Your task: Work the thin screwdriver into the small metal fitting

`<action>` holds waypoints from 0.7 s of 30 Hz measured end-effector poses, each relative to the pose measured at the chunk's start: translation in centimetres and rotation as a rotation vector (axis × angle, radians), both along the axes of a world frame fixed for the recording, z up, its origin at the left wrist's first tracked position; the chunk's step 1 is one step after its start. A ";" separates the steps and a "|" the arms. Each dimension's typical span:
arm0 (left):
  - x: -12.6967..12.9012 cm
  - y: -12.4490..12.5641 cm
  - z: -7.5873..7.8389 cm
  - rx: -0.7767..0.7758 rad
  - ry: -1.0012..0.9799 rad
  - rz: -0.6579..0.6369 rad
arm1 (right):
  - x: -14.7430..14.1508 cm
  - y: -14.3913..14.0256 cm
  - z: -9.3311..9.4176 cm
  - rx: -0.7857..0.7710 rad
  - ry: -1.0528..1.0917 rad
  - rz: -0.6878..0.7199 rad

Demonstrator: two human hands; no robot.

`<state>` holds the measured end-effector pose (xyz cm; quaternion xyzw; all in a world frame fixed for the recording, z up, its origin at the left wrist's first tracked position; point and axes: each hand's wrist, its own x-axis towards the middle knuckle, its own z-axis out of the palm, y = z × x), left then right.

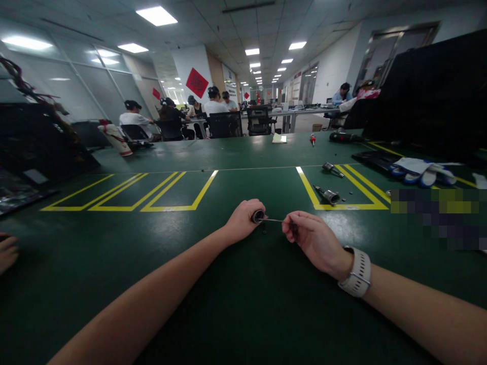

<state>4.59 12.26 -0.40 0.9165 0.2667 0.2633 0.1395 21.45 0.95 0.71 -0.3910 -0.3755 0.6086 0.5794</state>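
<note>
My left hand (245, 219) is closed around a small round metal part (256, 215) with a dark hollow end facing right. Between the fingertips of my right hand (314, 241), which wears a pale watch strap, is a thin metal rod (273, 220). The rod's far end reaches the opening of the round part; how deep it goes I cannot tell. Just below the part, a small black piece (264, 231) shows against the green tabletop (243, 299).
At right lie a metal piece with a cup-shaped end (330, 196), a similar piece (332, 169), a red-handled screwdriver (312, 140), a black tool (342, 137) and gloves (422, 171). Yellow tape (167, 208) marks the table. Another person's hand (7, 252) is at far left.
</note>
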 end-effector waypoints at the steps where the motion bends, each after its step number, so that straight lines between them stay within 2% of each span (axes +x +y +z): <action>1: 0.0 0.0 0.0 0.002 0.001 0.008 | 0.0 0.0 0.0 0.002 -0.003 -0.005; 7: -0.2 0.3 -0.2 -0.010 -0.011 0.070 | 0.0 -0.2 -0.2 0.029 -0.064 -0.074; 13: 0.0 0.3 -0.4 -0.026 -0.053 0.117 | -0.2 -0.2 -0.5 0.059 -0.229 -0.127; 16: 0.0 0.1 -0.3 -0.038 -0.085 0.100 | -0.3 -0.3 -0.4 0.041 -0.312 -0.124; 21: -0.1 -0.2 -0.2 -0.063 -0.085 -0.005 | -0.5 -0.4 -0.3 0.057 -0.375 -0.084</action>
